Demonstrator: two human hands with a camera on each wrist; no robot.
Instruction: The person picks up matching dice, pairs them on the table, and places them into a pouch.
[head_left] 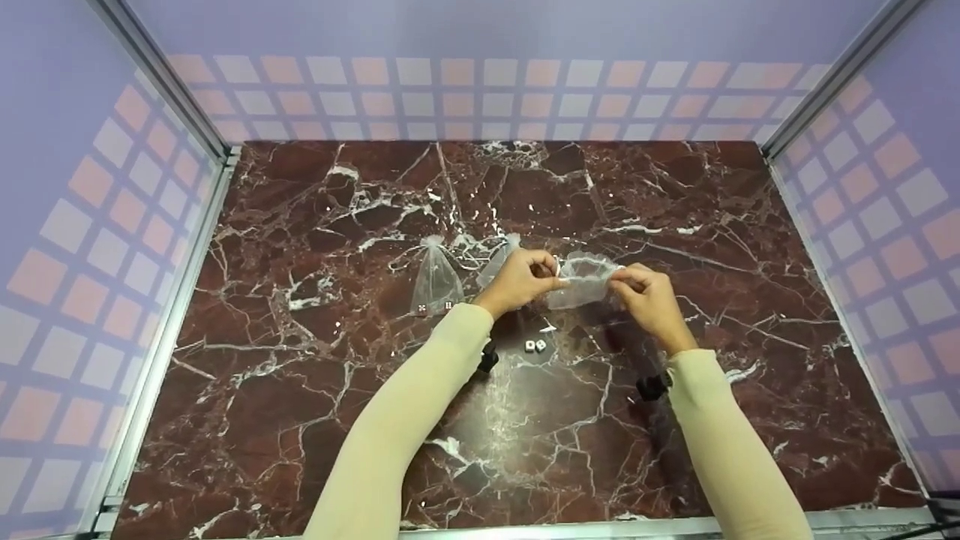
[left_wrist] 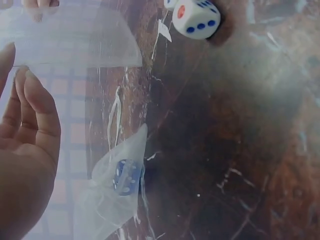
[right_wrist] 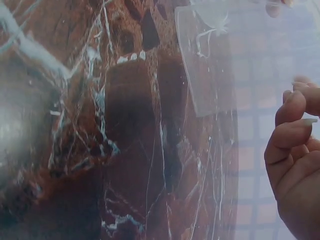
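Note:
Between both hands a sheer white organza bag (head_left: 579,291) is stretched at its mouth, which gapes toward the head camera. My left hand (head_left: 520,280) pinches the left side of the rim between thumb and fingers. The right side of the rim is pinched by my right hand (head_left: 643,294). On the table just below the bag lie two white dice (head_left: 535,346); in the left wrist view one die (left_wrist: 196,19) shows a red single pip and blue pips. A second organza bag (head_left: 493,268), partly hidden behind my left hand, holds a blue die (left_wrist: 127,177).
Left of the hands lies another drawstring organza bag (head_left: 436,276), gathered at the top, with dice at its bottom. The dark red marbled table (head_left: 300,420) is bordered by a metal frame and checkered panels (head_left: 480,82) at the back and sides.

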